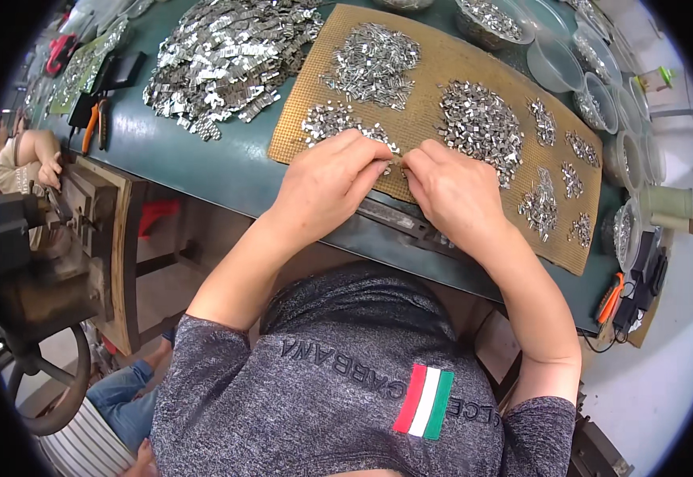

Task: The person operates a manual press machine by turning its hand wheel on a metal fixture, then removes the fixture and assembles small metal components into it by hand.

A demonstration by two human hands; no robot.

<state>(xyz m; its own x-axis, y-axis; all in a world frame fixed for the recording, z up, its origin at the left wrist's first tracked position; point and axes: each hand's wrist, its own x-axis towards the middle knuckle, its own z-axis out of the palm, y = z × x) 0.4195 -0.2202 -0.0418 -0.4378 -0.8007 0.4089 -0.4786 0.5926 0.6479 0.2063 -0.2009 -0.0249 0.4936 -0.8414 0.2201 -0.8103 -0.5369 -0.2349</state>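
My left hand (326, 181) and my right hand (459, 191) meet at the near edge of a tan textured mat (418, 63). Thumb and fingers are pinched together on both, with the fingertips almost touching. Whatever lies between them is too small and covered to name. Just beyond my left hand is a pile of small silver metal pieces (338, 119). A larger heap of short metal pieces (481, 123) sits past my right hand, and thin metal pins (374, 63) are heaped farther back. Below my fingers a dark metal bar (398, 216) runs along the table edge.
A big mound of linked silver metal pieces (227, 56) covers the back left of the green table (147, 171). Plastic tubs (555, 63) line the right side. Orange-handled pliers (610, 298) lie at far right. Beside a machine (24, 262) at left, another person's hand (50, 171) shows.
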